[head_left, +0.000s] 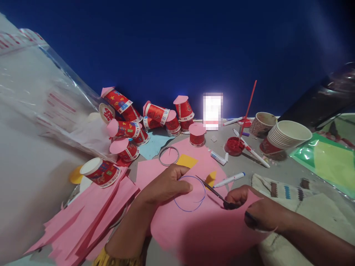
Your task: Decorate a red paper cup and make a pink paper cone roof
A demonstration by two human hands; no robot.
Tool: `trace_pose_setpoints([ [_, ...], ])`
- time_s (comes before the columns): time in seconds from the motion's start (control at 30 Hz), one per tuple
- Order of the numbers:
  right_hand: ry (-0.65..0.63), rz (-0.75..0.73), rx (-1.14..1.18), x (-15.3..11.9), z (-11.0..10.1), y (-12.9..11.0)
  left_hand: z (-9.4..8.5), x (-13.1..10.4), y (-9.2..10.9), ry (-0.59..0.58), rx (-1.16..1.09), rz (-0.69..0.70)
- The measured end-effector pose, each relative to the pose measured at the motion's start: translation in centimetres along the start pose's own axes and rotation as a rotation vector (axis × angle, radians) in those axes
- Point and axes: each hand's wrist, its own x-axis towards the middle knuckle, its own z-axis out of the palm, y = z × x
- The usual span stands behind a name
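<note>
My left hand (174, 184) pinches a large sheet of pink paper (172, 229) at its upper left, thumb on top. A circle drawn in blue ink (189, 211) lies on that sheet just beside my thumb. In my right hand (255, 208) is a pair of scissors (213, 190), fingers wrapped in the handles. The blades point up and left at the sheet's edge near the circle. Part of the sheet curls over my right hand. Behind the blades a white marker with a blue cap (230, 180) and a yellow paper piece (211, 179) lie on the table.
Red paper cups topped with pink paper (126, 129) are piled at the back left. Pink strips (91, 218) lie at left. A pot of red paint (234, 146), stacked cups (288, 136), a tape ring (169, 155) and a cloth (313, 210) surround the sheet. A lit screen (212, 111) stands behind.
</note>
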Motion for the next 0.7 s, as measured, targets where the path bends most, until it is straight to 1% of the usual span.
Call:
trace_pose_setpoints([
  [0.13,0.002,0.053,0.04,-0.3,-0.3,-0.1,0.0,0.0,0.0,-0.031,0.001,0.016],
  [0.23,-0.012,0.074,0.066,-0.3,-0.5,0.1,0.1,-0.1,0.1,-0.019,-0.004,0.008],
  [0.33,-0.034,0.057,0.099,-0.2,-0.5,0.2,0.1,-0.2,0.0,-0.007,-0.009,-0.01],
  [0.4,-0.041,0.054,0.114,-0.3,-0.4,-0.1,0.1,-0.2,-0.1,-0.01,-0.006,-0.011],
  [0.53,-0.051,0.102,0.102,-0.5,-0.2,-0.9,-0.2,-0.1,-0.2,-0.016,0.016,-0.02],
  [0.63,-0.061,0.071,0.071,-0.4,-0.4,-0.8,-0.3,0.0,-0.1,-0.057,0.021,-0.018],
  [0.7,-0.088,0.003,0.025,-0.3,-0.7,-0.5,-0.3,0.0,0.0,-0.084,0.025,-0.009],
])
